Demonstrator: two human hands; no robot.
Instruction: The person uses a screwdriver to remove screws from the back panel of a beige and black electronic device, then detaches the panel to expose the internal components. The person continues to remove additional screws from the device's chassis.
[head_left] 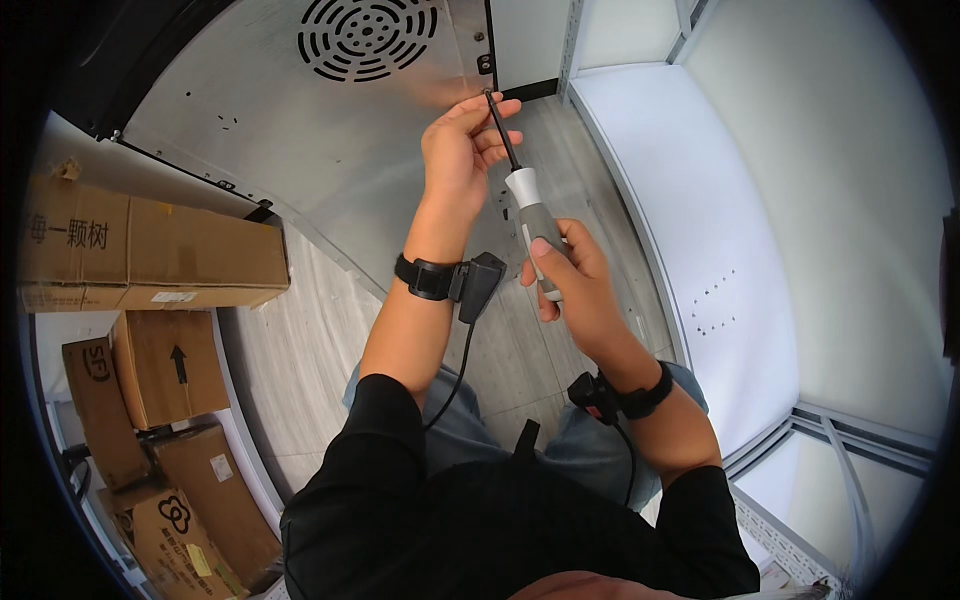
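A screwdriver (537,222) with a grey and white handle and a dark shaft is gripped by my right hand (585,285). Its shaft slants up and left to the right edge of a large metal panel (300,140), which has a round slotted vent (367,32). My left hand (463,145) is beside the tip, fingers curled in around the shaft's end at the panel edge. Whatever sits right at the tip is too small and covered to make out. Black straps with small cabled devices circle both wrists.
Cardboard boxes (180,250) are stacked on shelving at the left. A long white shelf (690,200) with a metal frame runs along the right side. Pale wood-look floor (310,340) lies below the panel, and a cable (462,370) hangs from the left wrist device.
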